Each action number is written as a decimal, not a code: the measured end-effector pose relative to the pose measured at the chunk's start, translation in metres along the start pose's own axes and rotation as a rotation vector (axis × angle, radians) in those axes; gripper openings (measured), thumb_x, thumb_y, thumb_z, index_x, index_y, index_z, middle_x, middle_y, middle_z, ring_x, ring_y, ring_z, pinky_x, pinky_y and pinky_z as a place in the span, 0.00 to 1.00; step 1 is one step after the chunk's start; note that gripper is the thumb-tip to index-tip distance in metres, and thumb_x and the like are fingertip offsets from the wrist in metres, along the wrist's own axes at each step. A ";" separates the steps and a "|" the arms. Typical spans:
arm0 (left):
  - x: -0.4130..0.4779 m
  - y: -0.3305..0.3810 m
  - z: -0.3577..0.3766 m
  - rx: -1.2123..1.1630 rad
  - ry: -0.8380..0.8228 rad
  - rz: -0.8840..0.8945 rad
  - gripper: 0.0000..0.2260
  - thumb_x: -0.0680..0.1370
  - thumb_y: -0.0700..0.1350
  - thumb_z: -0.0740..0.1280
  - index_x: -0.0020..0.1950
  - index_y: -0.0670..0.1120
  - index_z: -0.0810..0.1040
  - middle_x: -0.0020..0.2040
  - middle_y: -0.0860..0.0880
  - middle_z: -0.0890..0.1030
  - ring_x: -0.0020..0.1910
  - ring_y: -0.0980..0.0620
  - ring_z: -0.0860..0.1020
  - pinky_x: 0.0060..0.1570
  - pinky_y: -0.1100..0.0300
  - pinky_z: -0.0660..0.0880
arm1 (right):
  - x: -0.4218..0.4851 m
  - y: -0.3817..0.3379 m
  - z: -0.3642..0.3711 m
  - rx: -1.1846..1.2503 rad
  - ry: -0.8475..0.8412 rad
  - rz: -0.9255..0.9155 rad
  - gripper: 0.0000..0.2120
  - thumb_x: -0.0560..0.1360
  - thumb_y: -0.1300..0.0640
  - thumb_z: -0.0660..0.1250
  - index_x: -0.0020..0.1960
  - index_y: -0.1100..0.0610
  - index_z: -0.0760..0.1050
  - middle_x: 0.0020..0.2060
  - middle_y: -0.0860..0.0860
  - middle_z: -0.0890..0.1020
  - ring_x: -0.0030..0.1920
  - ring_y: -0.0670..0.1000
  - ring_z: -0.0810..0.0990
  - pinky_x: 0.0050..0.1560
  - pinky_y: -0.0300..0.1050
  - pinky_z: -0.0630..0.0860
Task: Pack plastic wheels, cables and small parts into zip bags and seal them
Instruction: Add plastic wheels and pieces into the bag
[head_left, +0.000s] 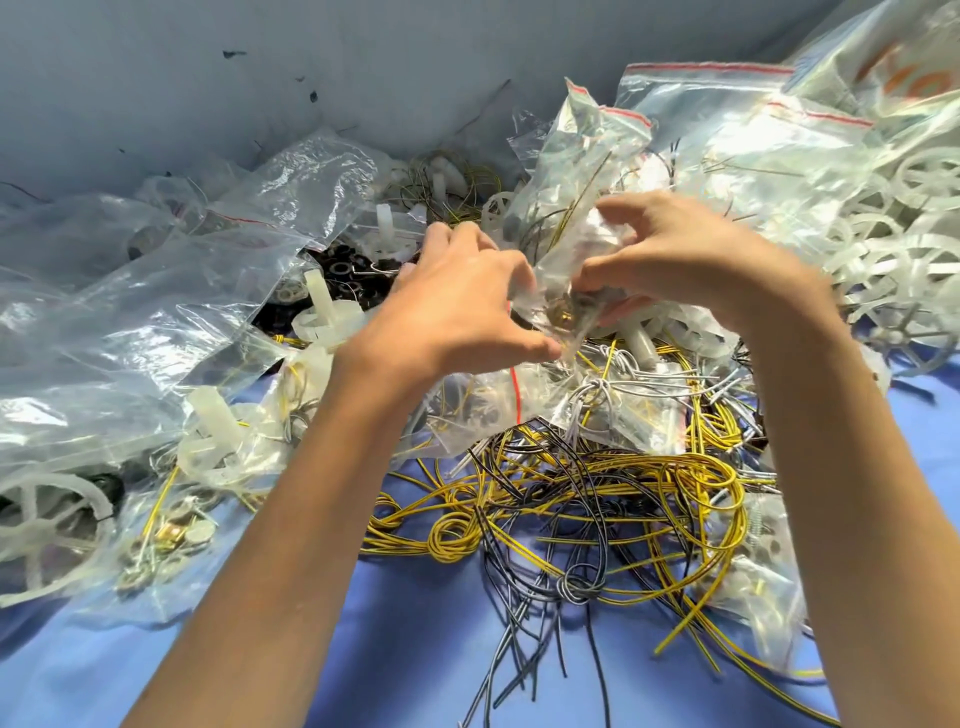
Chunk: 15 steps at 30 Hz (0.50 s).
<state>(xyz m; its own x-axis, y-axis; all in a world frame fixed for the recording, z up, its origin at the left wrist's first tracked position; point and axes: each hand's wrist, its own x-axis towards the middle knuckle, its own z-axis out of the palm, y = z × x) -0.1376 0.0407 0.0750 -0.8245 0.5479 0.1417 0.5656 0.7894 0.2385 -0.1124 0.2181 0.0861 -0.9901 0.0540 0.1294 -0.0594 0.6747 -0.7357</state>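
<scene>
I hold the crumpled clear plastic zip bag (566, 171) just above the tangle of yellow and black cables (597, 483). My left hand (457, 306) pinches its lower edge and my right hand (675, 260) curls round its middle. I'd shake the contents down, flatten the red-striped mouth (623, 111), then press along it.

wheel pile (893, 244) far right, cable tangle (597, 499) in front, loose bags (130, 312) left

Left hand (457, 301) and right hand (680, 260) pinch clear zip bag (566, 208) above yellow cable tangle (597, 499).
</scene>
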 end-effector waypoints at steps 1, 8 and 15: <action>-0.001 -0.001 0.000 0.029 -0.024 -0.002 0.22 0.67 0.60 0.71 0.60 0.57 0.75 0.61 0.48 0.69 0.63 0.49 0.62 0.65 0.50 0.64 | 0.000 0.000 0.001 -0.006 -0.043 0.026 0.10 0.69 0.63 0.70 0.48 0.63 0.73 0.37 0.53 0.80 0.33 0.50 0.85 0.38 0.51 0.83; -0.008 -0.005 -0.009 0.045 -0.061 -0.139 0.14 0.69 0.37 0.62 0.47 0.50 0.83 0.45 0.46 0.81 0.45 0.44 0.76 0.42 0.60 0.71 | -0.008 -0.013 0.014 0.046 -0.329 -0.062 0.13 0.73 0.61 0.71 0.39 0.56 0.67 0.30 0.48 0.82 0.33 0.47 0.84 0.29 0.37 0.78; -0.008 -0.017 -0.026 -0.168 0.079 -0.058 0.17 0.69 0.32 0.59 0.26 0.50 0.77 0.20 0.52 0.69 0.23 0.58 0.67 0.20 0.68 0.58 | -0.011 -0.030 0.032 -0.005 -0.388 -0.216 0.07 0.74 0.57 0.70 0.49 0.57 0.73 0.37 0.54 0.76 0.37 0.47 0.70 0.38 0.45 0.69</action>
<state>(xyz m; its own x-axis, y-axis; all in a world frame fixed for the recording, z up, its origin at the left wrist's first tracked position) -0.1416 0.0157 0.0947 -0.8584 0.4740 0.1960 0.5111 0.7582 0.4048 -0.1037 0.1734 0.0852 -0.9295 -0.3682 0.0200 -0.2703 0.6435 -0.7161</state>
